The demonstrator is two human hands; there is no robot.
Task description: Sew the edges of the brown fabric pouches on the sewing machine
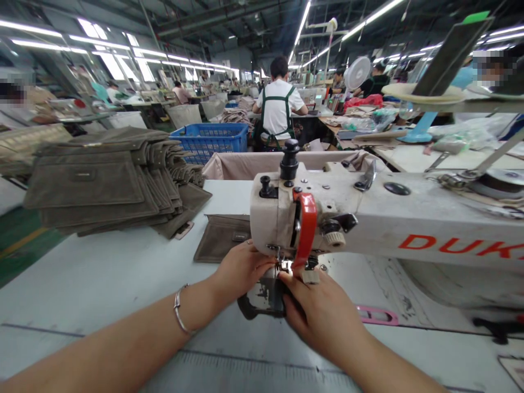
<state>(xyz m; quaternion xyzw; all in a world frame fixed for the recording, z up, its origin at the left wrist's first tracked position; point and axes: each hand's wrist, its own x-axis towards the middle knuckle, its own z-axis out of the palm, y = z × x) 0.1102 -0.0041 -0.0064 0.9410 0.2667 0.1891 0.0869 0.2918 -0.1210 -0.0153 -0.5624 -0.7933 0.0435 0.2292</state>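
Observation:
A sewing machine (303,218) with a white body and an orange guard stands in front of me. Under its needle area, both my hands come together at the presser foot. My left hand (241,267), a silver bracelet on its wrist, presses its fingers on a dark grey-brown fabric piece (216,237) with a small label; its fingertips are partly behind the machine head. Close to the needle from the right, my right hand (319,300) has its fingers bent and pressed down beside a dark edge. What lies right under its fingertips is mostly hidden.
On the left lies a tall stack of similar fabric pieces (102,174). Behind the machine are a fabric-lined bin (241,164) and a blue basket (216,136). A pink bobbin-like plastic piece (379,315) lies at right. A person (280,106) sits ahead, back turned.

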